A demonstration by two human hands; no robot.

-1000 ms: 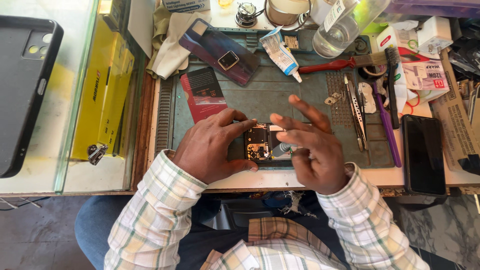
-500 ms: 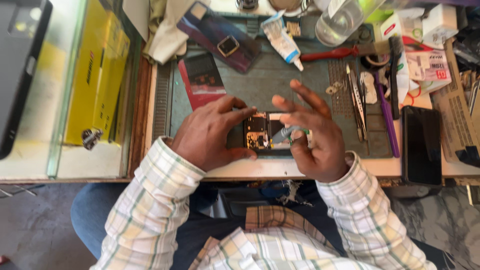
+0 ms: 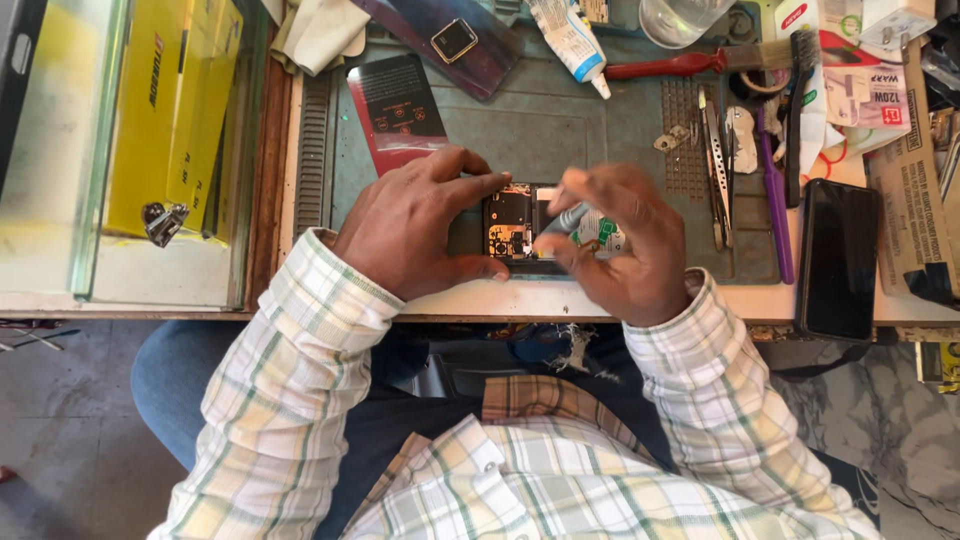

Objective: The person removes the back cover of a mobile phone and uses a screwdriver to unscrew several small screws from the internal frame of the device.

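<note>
An opened phone point(image 3: 514, 228) with its circuit board showing lies on the grey-green work mat point(image 3: 560, 130) near the table's front edge. My left hand point(image 3: 415, 225) grips the phone's left side, thumb at its near edge and fingers over its far edge. My right hand point(image 3: 620, 240) pinches a thin grey tool point(image 3: 565, 218) whose tip rests on the phone's board. The phone's right part is hidden under my right hand.
A dark phone back cover point(image 3: 440, 45), a red-black card point(image 3: 395, 105), a white tube point(image 3: 572, 40), a red-handled brush point(image 3: 690, 65), tweezers point(image 3: 715, 160) and a purple tool point(image 3: 775, 200) lie on the mat. A black phone point(image 3: 838, 258) lies at right. Yellow boxes point(image 3: 175, 110) sit under glass at left.
My right hand's fingers have curled in over the phone's right side, and the grey tool now shows pinched in them. The camera has tilted lower. My left hand keeps its grip.
</note>
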